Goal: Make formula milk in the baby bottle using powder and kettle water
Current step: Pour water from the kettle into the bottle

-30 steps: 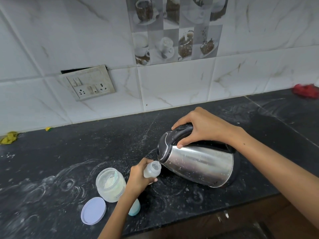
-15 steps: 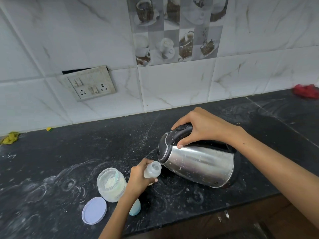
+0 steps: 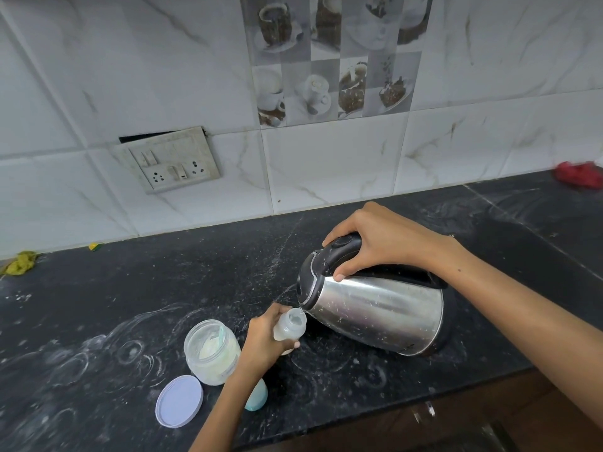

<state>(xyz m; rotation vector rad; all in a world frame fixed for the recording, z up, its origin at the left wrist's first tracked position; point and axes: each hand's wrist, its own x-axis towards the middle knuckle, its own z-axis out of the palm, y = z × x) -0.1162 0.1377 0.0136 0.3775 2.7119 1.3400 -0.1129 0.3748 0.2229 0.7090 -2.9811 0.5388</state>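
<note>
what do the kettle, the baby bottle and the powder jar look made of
Kettle: polished steel body, judging by its mirror glare, with a matte black, probably plastic, lid and handle.
Baby bottle: cloudy translucent plastic, most likely.
Powder jar: clear wall showing the white powder; glass or plastic, hard to tell.

both of your arms are bare as far as the frame shows them, with no sleeve on either. your left hand [image 3: 264, 340] enters from about 6 o'clock on a slim forearm, and no ring shows. your right hand [image 3: 378, 243] comes in from about 4 o'clock on a longer stretch of forearm, which has a few small dark spots.
</note>
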